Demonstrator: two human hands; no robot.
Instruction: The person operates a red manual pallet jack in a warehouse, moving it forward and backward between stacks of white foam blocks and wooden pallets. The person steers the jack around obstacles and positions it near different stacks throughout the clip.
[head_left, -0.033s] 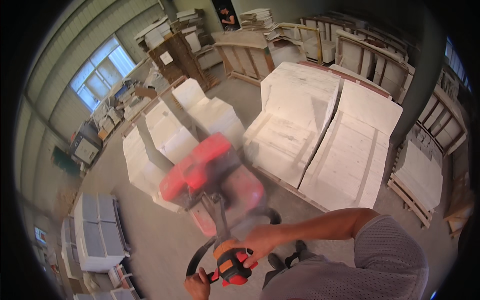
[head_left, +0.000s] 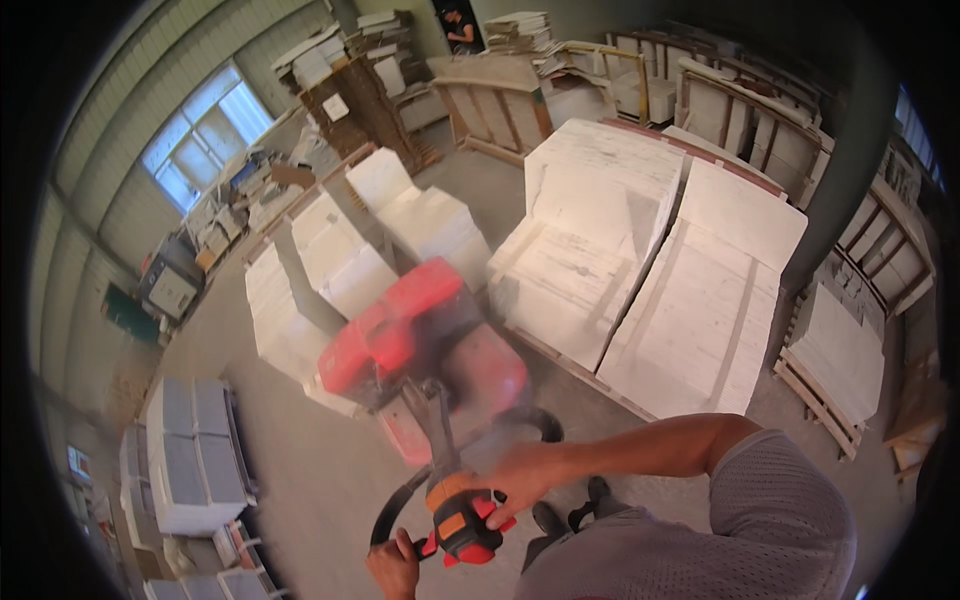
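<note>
Head cam, looking down: L hand [head_left: 392, 570] has its fingers curled round the left grip of the orange/black ctrl handle [head_left: 462, 525], R hand [head_left: 520, 478] is grasping the right side w/ fingers by the red btns [head_left: 484, 507]. Can't tell if any btn's pressed tbh. Handle's at the near end of the red truck [head_left: 490, 370], joined by a dark steering arm [head_left: 436, 430]. Black curved bars [head_left: 395, 505] stick out either side of the truck's near end, and the person's dark shoes [head_left: 598, 490] are just right of it.

Past the truck's far end = a few smaller white slab stacks [head_left: 350, 265], can't tell if they're touching it. Right of the truck, 2 bigger white slab stacks [head_left: 580, 260] sit side by side w/ a narrow gap. Left of the truck, well apart: grey stacks [head_left: 195, 455]. Way beyond the truck there's a wooden crate [head_left: 490, 115], a window [head_left: 205, 140] off to its left, + a co-worker [head_left: 460, 32] in dark clothes in a doorway.
</note>
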